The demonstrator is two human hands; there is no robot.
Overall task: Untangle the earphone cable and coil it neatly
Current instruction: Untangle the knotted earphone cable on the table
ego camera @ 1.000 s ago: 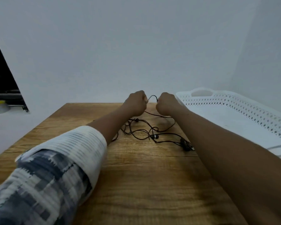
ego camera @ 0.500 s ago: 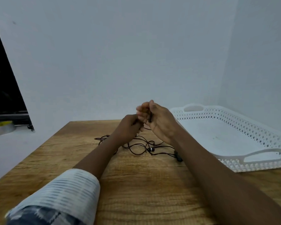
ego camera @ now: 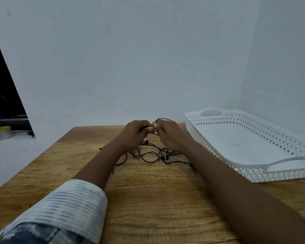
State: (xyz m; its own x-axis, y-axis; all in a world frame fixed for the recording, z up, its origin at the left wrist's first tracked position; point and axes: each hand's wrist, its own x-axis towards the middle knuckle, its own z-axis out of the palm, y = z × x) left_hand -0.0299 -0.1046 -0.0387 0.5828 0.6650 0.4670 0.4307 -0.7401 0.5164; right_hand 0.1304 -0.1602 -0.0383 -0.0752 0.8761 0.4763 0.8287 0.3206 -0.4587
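Cable [ego camera: 149, 162] thin, dark, loosely tangled on wooden table [ego camera: 148, 199] between forearms, two earbuds [ego camera: 165, 157] among strands, one loop held up, pinched by curled fingers of left hand [ego camera: 136, 132] and right hand [ego camera: 171, 136].

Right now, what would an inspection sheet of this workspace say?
Surface: wooden table, grain showing.
Job's things: earphone cable lies tangled on the table between the forearms, with an earbud in the tangle.
Clutter: white perforated tray on the table at right.
Grips: left hand and right hand meet, each pinching the cable; a loop arches over the right hand.
Cables: only the earphone cable.
Surroundings: pale wall; tape roll on a ledge at left.
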